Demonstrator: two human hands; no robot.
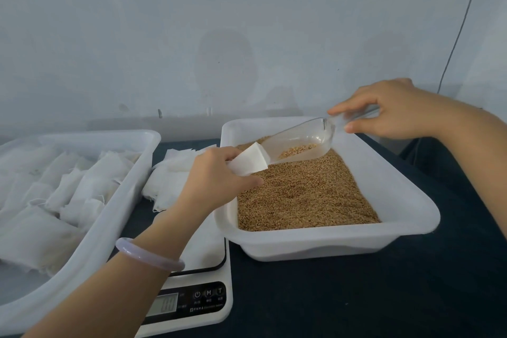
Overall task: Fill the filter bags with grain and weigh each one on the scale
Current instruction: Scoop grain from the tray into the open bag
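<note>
While the left hand (216,173) pinches a filter bag (248,162) between thumb and curled fingers, holding its mouth up to the lip of the clear scoop (299,143), the right hand (395,110) grips the scoop's handle between thumb and fingertips. A small heap of grain sits in the scoop's bowl, which hangs tilted over the grain (301,195) at about eleven o'clock of the grain tray (397,200). The bag looks flat, so this pour seems hardly begun.

As a judgement, the job is well along but not near its end. At nine o'clock of the grain tray, a second tray (131,173) holds many plump white bags (82,186) (presumably filled and weighed, though the cloth hides their contents). Between the two trays, at twelve o'clock of the scale (203,250), lies a loose pile of flat bags (170,173), apparently waiting. The bag in hand has yet to be filled and put on the scale; its display (164,306) is too blurred to read.
</note>
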